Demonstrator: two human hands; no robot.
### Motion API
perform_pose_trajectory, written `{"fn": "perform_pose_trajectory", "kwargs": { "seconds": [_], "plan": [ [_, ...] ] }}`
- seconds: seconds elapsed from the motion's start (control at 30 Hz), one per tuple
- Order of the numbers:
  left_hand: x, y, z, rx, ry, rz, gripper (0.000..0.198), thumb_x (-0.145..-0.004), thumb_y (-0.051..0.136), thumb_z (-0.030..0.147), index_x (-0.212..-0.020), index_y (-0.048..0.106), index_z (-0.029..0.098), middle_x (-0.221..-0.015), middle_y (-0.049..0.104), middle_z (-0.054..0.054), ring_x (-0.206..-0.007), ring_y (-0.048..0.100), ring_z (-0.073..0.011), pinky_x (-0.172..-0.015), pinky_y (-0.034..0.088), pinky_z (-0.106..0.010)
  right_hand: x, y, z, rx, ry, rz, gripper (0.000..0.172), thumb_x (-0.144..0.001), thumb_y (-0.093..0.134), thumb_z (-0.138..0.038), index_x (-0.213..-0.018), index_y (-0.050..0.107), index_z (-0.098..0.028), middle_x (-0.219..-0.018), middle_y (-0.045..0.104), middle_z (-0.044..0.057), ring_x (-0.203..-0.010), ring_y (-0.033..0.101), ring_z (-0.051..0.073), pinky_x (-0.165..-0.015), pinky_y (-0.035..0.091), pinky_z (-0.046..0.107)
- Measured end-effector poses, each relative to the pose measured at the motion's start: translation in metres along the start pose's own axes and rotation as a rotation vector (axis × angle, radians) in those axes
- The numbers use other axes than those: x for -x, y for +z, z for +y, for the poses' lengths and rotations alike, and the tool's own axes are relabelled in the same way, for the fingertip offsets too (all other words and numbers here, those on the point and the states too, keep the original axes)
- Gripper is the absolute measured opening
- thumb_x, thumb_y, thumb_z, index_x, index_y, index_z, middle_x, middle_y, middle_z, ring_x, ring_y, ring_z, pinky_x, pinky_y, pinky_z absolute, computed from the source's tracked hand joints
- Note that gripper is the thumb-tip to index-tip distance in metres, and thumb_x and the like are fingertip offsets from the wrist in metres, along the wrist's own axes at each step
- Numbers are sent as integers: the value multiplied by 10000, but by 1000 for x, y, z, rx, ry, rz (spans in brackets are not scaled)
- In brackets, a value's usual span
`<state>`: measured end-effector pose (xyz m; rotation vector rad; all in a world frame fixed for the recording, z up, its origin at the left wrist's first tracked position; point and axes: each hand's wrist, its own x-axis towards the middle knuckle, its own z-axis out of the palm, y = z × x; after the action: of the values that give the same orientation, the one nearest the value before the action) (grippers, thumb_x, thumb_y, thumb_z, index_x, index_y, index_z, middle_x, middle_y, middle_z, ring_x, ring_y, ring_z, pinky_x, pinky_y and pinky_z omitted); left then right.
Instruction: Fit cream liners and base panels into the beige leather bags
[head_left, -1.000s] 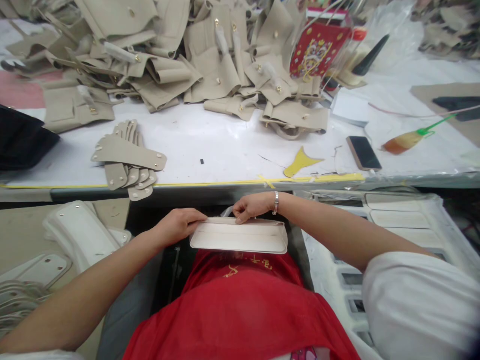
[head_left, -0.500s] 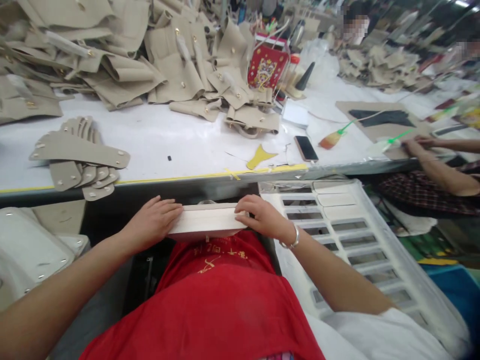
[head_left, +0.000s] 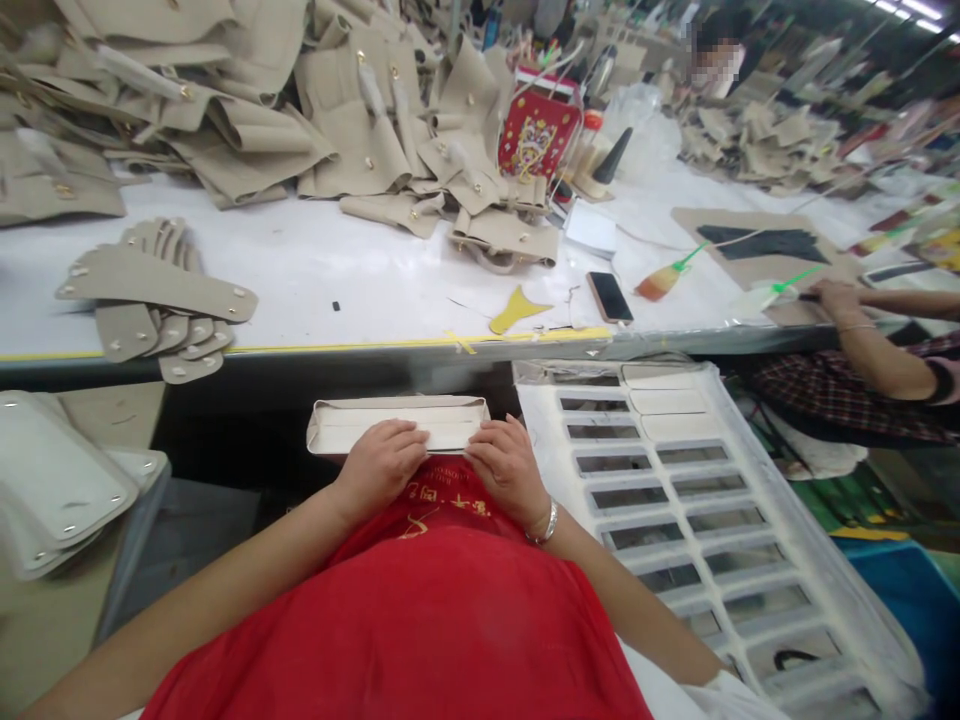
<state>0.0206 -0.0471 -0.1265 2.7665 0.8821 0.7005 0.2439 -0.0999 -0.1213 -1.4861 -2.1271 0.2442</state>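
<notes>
A long, narrow cream-coloured box-shaped piece (head_left: pixel 341 425), with folded edges and a line along its upper face, lies across my lap, against the red apron (head_left: pixel 420 610). My left hand (head_left: pixel 386 460) grips its near edge around the middle, fingers curled over the top. Toward its right end, my right hand (head_left: pixel 510 470), with a silver bracelet at the wrist, holds the same near edge with bent fingers. Only a short stretch of the piece shows between the two hands. Its left end is uncovered, and its underside is hidden.
Beyond lies a white worktable (head_left: pixel 285 270) with stacked beige straps (head_left: pixel 157 290), heaped beige bag parts (head_left: pixel 352 130), a phone (head_left: pixel 609 297) and a glue bottle (head_left: pixel 660 280). A slatted white rack (head_left: pixel 697 530) stands at right. A co-worker's hand (head_left: pixel 836 298) works at far right.
My left hand has slid right from the left end of the piece to its middle. The piece has shifted slightly left and its end now shows. My right hand is a little lower.
</notes>
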Motion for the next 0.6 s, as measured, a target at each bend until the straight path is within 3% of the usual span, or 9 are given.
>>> {"fn": "perform_pose_trajectory", "kwargs": {
  "seconds": [0.27,0.4,0.47,0.6],
  "plan": [
    [-7,0,5,-90,15,-49,138,-834,509,158,-882,639,168,-1004,672,-42,-953,553,-216,-864,421,-380,-1,10,-2,4,68,104,120,-848,522,-215,-809,635,-219,-887,639,9,-1025,508,168,-1074,204,405],
    [-13,-7,13,-149,-46,-121,130,-835,504,172,-835,634,175,-1068,633,-55,-1008,506,-238,-891,380,-401,0,12,-8,5,119,129,120,-841,518,-201,-810,632,-226,-903,632,9,-1054,496,179,-1078,192,423],
    [-20,-10,17,-193,-112,-159,140,-836,506,201,-783,634,180,-1080,612,-67,-1009,491,-262,-827,390,-402,-1,12,-11,25,168,142,118,-834,520,-200,-793,629,-223,-951,615,20,-1073,484,189,-1075,193,434],
    [-35,-15,16,-168,-247,-342,218,-855,477,251,-713,628,181,-846,606,-72,-821,517,-229,-679,383,-348,-4,15,-15,3,304,181,69,-808,533,-207,-786,597,-194,-1106,547,74,-1108,455,209,-1028,273,416]
  ]
}}
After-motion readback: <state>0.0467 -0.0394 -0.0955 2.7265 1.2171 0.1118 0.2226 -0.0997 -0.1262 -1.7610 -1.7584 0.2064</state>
